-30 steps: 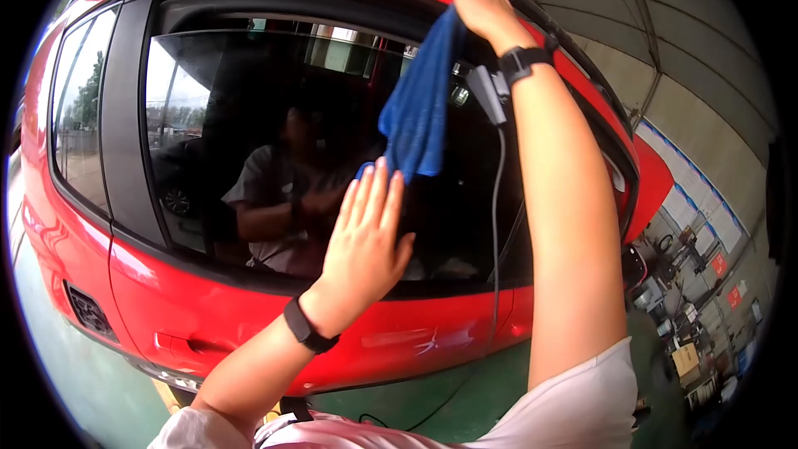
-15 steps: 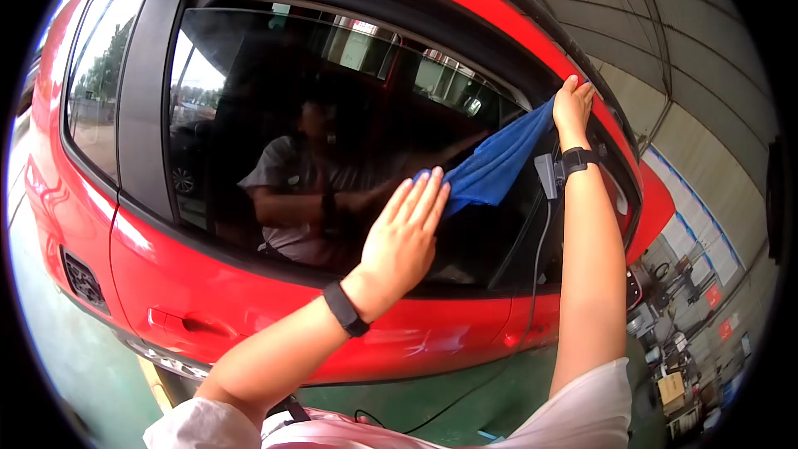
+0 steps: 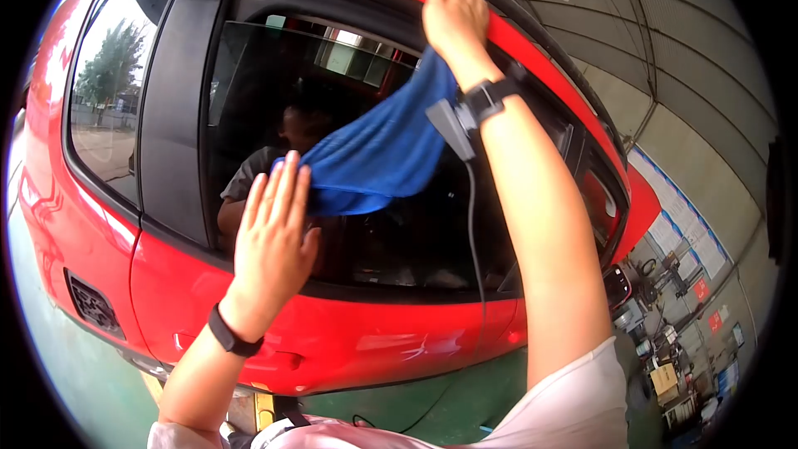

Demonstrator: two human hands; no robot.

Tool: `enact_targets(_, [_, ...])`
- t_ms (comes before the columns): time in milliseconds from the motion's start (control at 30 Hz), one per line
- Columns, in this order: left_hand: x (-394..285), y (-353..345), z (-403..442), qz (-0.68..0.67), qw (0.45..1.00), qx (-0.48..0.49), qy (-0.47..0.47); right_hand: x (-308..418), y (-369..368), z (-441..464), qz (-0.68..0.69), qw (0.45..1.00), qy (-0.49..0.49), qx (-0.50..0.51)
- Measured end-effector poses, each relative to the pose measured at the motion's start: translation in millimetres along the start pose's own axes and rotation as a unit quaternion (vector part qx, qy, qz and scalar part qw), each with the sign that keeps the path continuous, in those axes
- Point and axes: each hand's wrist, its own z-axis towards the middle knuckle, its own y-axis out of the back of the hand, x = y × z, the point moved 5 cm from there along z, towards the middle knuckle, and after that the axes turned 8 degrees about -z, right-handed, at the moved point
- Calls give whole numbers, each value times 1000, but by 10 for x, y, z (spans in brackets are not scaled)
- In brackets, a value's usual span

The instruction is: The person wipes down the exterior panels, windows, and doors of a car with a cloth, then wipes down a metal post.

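Note:
A blue cloth [image 3: 374,150] hangs stretched between my two hands across the dark side window [image 3: 399,237] of a red car [image 3: 366,337]. My left hand [image 3: 274,224] is at the cloth's lower left end, fingers straight and close together, with the cloth's edge under the fingertips. Higher up, my right hand [image 3: 457,17] is by the red roof edge, fingers bent over the cloth's upper end, which they partly hide. The window glass is lowered a little, leaving a gap under the frame. Black bands are on both wrists.
A grey device [image 3: 451,127] sits at my right wrist, its black cable [image 3: 475,241] trailing down past the door. A rear side window [image 3: 108,75] lies left, beyond the black pillar [image 3: 179,108]. Cluttered shelves and boxes [image 3: 665,378] stand at lower right.
Both hands have moved left along the window with the cloth, the right one also upward. The cloth now spreads wider and sags more. The view has shifted slightly.

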Motion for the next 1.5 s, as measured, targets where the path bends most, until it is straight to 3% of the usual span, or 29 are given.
enact_targets(67, [264,149,-100,10,1000,-7,28,459,-58,101,47,998,4,44])
enact_targets(133, [566,301,-214,30,998,-23,56,829,-261,323,-21,996,10,81])
enact_targets(200, [872,526,-289,41,993,-71,80,1230,-374,423,-3,993,34,114])
enact_targets(333, [1428,976,-425,114,976,-136,126,1987,-520,541,-25,991,95,96])
enact_targets(533, [2183,1317,-871,151,967,-88,184,3481,-743,547,23,981,175,81])
enact_targets(567, [1933,1375,-721,154,966,-78,192,3330,-529,681,34,980,182,71])
enact_targets(800, [2281,1691,-1086,164,951,-60,255,4444,-685,302,52,931,355,72])
enact_targets(867, [2142,1767,-1129,171,946,-64,266,4438,-633,201,110,910,396,59])
enact_targets(933, [2129,1806,-1272,151,940,-44,303,4512,-651,41,165,901,399,-54])
enact_targets(1000, [2153,1823,-1509,132,931,-28,339,4637,-560,-243,133,895,425,-16])
enact_targets(1167, [2432,1688,-2133,72,901,11,427,4749,-606,-1121,199,843,499,15])
enact_targets(1267, [2749,1459,-2650,-31,888,-37,457,4742,-517,-1745,212,815,536,60])
enact_targets(1400, [2787,1636,-2409,65,904,-96,412,4766,-478,-1718,106,835,536,68])
enact_targets(1500, [2868,1758,-1946,78,929,-133,336,4805,-484,-1282,-24,887,461,10])
